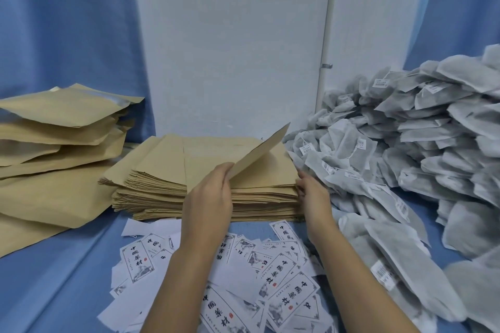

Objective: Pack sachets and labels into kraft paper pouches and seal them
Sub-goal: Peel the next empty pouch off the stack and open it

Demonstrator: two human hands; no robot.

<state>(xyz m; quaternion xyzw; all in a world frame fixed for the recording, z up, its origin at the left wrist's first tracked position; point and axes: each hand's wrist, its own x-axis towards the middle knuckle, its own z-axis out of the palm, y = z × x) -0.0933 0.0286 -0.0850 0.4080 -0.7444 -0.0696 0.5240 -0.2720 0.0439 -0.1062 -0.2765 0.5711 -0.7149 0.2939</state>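
A thick stack of flat kraft paper pouches [162, 170] lies in the middle of the blue table. My left hand [209, 197] grips one kraft pouch [259, 151] by its near corner and holds it tilted up above the stack. My right hand [313, 192] rests with curled fingers on the stack's right edge. Several white printed labels [273, 276] lie scattered in front of the stack, under my forearms. A large heap of grey mesh sachets [422, 143] with small tags fills the right side.
Filled kraft pouches [59, 130] are piled at the left. A white wall panel [230, 48] stands behind the stack, with blue curtain [67, 21] on both sides. The table is covered in blue cloth [67, 278].
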